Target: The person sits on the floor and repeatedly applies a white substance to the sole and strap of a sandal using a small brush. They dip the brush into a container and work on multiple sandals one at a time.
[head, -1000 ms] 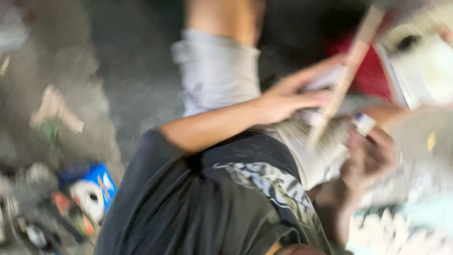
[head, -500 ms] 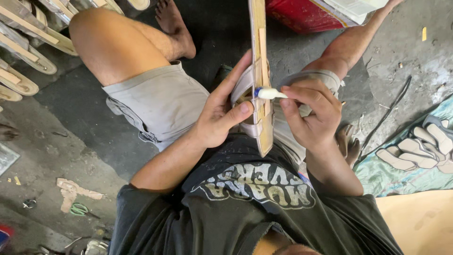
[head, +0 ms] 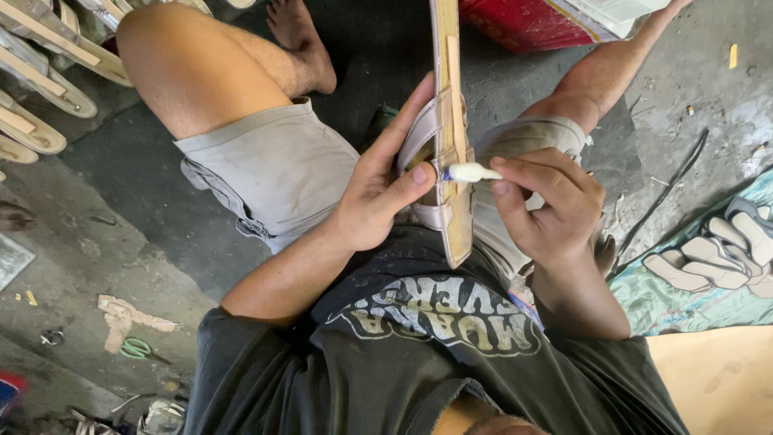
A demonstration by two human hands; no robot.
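My left hand grips a tan sandal sole held on edge, with pale straps on its side. My thumb presses the sole's edge. My right hand pinches a small white tube, its blue tip touching the sole just by the strap. I sit on the floor with knees spread, in grey shorts and a dark printed shirt.
A row of pale sandal soles lies at the top left. A red box stands beyond the sole. More soles rest on a teal cloth at right. Small green scissors lie on the concrete floor at lower left.
One second ago the view was blurred and swinging. Since then it has settled; my right hand has brought the tube's tip against the sole, and my left hand keeps its grip.
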